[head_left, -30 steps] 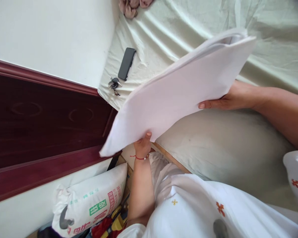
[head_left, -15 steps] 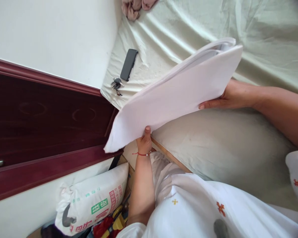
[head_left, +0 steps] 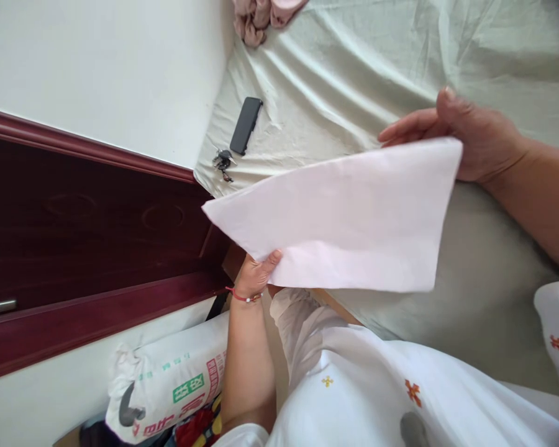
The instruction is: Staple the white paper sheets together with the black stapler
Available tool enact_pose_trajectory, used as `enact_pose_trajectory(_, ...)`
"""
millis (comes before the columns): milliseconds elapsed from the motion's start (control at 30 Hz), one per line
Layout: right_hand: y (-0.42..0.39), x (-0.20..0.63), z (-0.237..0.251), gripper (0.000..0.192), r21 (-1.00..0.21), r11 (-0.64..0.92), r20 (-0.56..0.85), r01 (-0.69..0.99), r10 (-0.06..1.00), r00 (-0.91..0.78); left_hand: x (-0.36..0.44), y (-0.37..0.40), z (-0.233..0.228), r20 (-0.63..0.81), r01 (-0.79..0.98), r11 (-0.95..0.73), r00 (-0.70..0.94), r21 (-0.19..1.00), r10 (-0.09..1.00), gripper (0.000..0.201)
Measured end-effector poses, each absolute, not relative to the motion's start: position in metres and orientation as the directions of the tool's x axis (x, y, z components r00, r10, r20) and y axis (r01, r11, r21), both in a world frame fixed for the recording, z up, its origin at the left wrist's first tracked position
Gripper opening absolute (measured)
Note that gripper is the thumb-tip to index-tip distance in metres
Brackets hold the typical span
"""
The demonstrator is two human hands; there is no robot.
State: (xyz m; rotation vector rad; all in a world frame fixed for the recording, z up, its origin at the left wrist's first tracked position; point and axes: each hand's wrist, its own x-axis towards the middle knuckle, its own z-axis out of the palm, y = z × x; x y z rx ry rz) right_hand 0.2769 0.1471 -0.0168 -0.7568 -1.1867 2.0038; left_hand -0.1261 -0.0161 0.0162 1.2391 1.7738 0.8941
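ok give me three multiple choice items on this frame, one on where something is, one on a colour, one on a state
1. Where do the keys lie?
A. on the bed sheet beside the phone
B. on the sack
C. in the right hand

2. What colour is the string on the left wrist?
A. blue
B. red
C. green

3. How is the folded white cloth held?
A. lying loose on the bed
B. by one hand only
C. by both hands, off the bed

Key: 1 A, the keys rest on the sheet just below the phone. 2 B, the string is red. 3 C, the left hand grips the lower edge and the right hand the far corner.
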Motion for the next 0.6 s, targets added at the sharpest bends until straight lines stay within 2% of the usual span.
enact_pose_trajectory(100, 0.146, 0.278, -0.022, 0.055, -0.894, -0.382, -0.1, -0.235, 0.68, -0.726, -0.123, -0.005, 0.028, -0.347, 0.484, 0.324, -0.044, 0.813, 0.937, 0.057)
enact_pose_trajectory(200, 0.145, 0.279, -0.026, 0.052, -0.951, -0.271, -0.056, -0.15, 0.627, -0.777, -0.113, 0.011, 0.039, -0.523, 0.534, 0.394, 0.109, 0.748, 0.845, 0.043)
enact_pose_trajectory(267, 0.145, 0.281, -0.026, 0.054, -0.981, -0.184, -0.056, -0.067, 0.593, -0.803, -0.105, 0.023, 0.046, -0.591, 0.562, 0.418, 0.162, 0.714, 0.79, 0.035)
enact_pose_trajectory(433, 0.149, 0.286, -0.022, 0.057, -0.995, 0.058, -0.04, 0.085, 0.547, -0.836, -0.081, 0.049, 0.058, -0.636, 0.618, 0.385, 0.253, 0.686, 0.729, 0.029)
enact_pose_trajectory(600, 0.146, 0.283, -0.017, 0.06, -0.992, 0.02, -0.102, 0.121, 0.421, -0.901, -0.063, 0.063, 0.057, -0.628, 0.642, 0.336, 0.299, 0.689, 0.718, 0.026)
